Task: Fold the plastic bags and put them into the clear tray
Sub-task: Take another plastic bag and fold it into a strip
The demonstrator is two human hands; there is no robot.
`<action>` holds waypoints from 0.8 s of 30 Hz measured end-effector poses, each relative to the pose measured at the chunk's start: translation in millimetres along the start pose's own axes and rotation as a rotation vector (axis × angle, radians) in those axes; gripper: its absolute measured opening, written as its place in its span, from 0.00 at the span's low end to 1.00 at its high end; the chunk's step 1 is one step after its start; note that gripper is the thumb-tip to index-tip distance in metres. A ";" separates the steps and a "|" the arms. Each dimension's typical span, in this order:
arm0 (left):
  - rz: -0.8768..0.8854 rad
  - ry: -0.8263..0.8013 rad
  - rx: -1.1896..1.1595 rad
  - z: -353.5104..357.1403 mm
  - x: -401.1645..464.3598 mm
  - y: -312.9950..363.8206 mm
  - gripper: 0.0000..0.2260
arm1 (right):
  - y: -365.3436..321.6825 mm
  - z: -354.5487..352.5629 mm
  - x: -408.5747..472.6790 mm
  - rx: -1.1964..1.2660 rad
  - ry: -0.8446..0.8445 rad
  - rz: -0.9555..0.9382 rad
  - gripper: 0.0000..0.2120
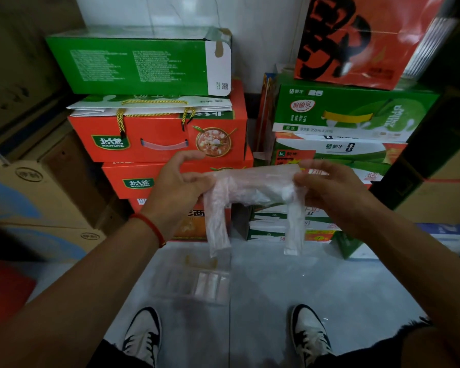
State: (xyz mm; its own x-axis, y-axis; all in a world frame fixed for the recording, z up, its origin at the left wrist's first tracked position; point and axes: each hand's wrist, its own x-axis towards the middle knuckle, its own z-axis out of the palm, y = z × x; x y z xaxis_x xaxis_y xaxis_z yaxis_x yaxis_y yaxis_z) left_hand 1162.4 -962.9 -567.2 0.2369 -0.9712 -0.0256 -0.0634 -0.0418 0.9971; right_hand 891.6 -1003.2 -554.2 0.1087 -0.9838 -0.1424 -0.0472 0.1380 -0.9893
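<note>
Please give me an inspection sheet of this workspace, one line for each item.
Surface: grey tiled floor.
Job's things: plastic bag held stretched in the air, two handles hanging down; clear tray on the floor, folded bags inside.
Clutter: nothing seen.
Grippers: left hand and right hand each pinch one end of the bag.
Cables: nothing seen.
Surroundings: stacked red and green cartons, cardboard boxes, shoes.
</note>
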 end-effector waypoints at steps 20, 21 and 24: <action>0.413 0.024 0.561 -7.5 3.5 -2.6 0.10 | -2.7 -6.3 2.0 -0.602 0.048 -0.425 0.04; 0.422 0.027 0.574 -7.5 3.6 -2.3 0.09 | -2.6 -7.1 2.1 -0.621 0.049 -0.434 0.03; 0.437 0.025 0.608 -8.0 4.0 -1.6 0.07 | -2.4 -9.1 3.0 -0.704 0.043 -0.472 0.04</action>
State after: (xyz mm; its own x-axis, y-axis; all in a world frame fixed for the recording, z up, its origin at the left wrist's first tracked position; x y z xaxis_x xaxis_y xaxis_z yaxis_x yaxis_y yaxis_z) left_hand 1171.2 -964.9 -568.4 0.0893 -0.9237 0.3726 -0.6794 0.2170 0.7009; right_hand 883.0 -1007.6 -552.0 0.2349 -0.9259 0.2957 -0.6148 -0.3772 -0.6926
